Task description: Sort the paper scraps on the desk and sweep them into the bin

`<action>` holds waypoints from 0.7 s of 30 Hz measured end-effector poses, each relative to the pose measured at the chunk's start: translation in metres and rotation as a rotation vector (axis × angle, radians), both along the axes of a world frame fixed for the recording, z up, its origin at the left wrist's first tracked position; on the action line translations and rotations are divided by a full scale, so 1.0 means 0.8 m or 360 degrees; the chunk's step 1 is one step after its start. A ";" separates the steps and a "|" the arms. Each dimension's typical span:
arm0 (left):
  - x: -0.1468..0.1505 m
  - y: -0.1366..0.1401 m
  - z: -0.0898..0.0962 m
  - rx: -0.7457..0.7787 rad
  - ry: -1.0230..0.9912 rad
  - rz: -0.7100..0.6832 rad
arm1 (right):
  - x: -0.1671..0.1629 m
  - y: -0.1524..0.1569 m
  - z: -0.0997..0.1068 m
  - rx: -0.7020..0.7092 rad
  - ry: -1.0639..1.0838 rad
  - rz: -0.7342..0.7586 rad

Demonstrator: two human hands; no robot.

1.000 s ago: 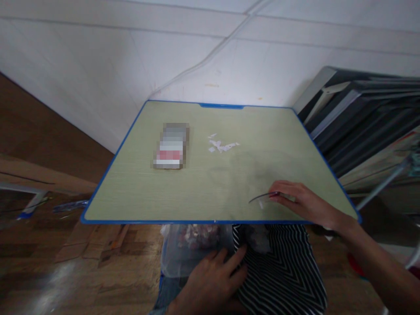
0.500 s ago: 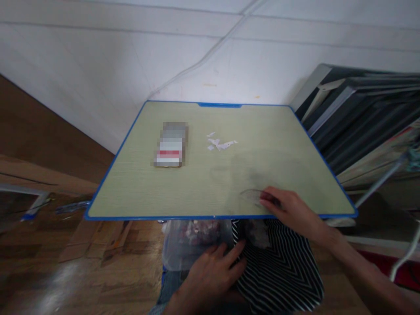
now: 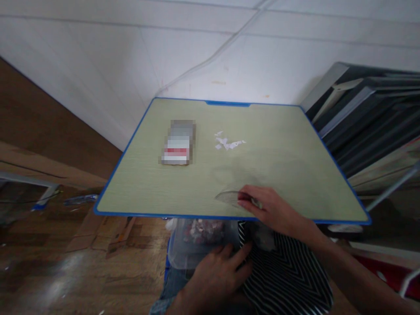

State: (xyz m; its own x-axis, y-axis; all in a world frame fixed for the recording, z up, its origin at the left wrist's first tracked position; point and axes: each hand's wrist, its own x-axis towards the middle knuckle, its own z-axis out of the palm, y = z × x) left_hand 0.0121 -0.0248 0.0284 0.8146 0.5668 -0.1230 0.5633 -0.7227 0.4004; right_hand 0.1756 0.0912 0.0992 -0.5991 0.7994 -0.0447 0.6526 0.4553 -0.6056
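My right hand (image 3: 267, 205) is closed in a pinch above the front part of the folding table (image 3: 147, 188). From its fingertips a thin, see-through piece with a dark curved edge (image 3: 226, 194) sticks out to the left; its kind is unclear. Below the table edge, my left hand (image 3: 218, 273) lies with its fingers spread at the striped black-and-white cloth (image 3: 288, 267). Just beyond it stands a clear plastic tub (image 3: 179, 251), with a bag of small pinkish pieces (image 3: 206, 231) in it. A greyish clear bag (image 3: 264, 236) rests by the cloth.
Torn white paper scraps (image 3: 226, 143) lie mid-table. To their left is a blurred-out phone-like object (image 3: 179, 142). Dark flat panels (image 3: 367, 109) lean at the right, a white wall (image 3: 197, 48) stands behind, and flattened cardboard (image 3: 85, 232) lies on the floor.
My right hand has moved left over the table with the thin piece, which extends further left. My left hand stays by the cloth. The whole view has shifted slightly.
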 end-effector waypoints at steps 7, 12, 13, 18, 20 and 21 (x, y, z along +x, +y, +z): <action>0.001 -0.001 0.000 0.0027 -0.0040 0.0008 | 0.035 0.014 -0.002 -0.0101 -0.0213 -0.0110; 0.000 -0.002 -0.001 0.0019 -0.0055 0.0004 | 0.000 0.005 -0.011 -0.0150 -0.0248 -0.0088; -0.001 -0.001 0.000 0.0015 -0.0047 -0.0001 | -0.007 0.006 -0.012 -0.0147 -0.0248 -0.0070; -0.001 -0.001 -0.001 0.0021 -0.0032 0.0004 | -0.035 0.010 -0.010 -0.0175 -0.0261 0.0025; -0.001 -0.001 -0.002 0.0036 -0.0048 0.0010 | -0.043 0.010 -0.009 -0.0180 -0.0253 0.0052; -0.001 -0.001 -0.002 0.0046 -0.0051 0.0011 | -0.046 0.010 -0.008 -0.0180 -0.0237 0.0067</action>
State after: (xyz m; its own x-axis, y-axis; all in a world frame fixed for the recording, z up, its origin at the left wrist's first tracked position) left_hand 0.0114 -0.0256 0.0265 0.8141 0.5752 -0.0805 0.5554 -0.7304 0.3975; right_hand 0.1392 0.0994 0.0926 -0.6118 0.7588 -0.2235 0.7208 0.4184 -0.5526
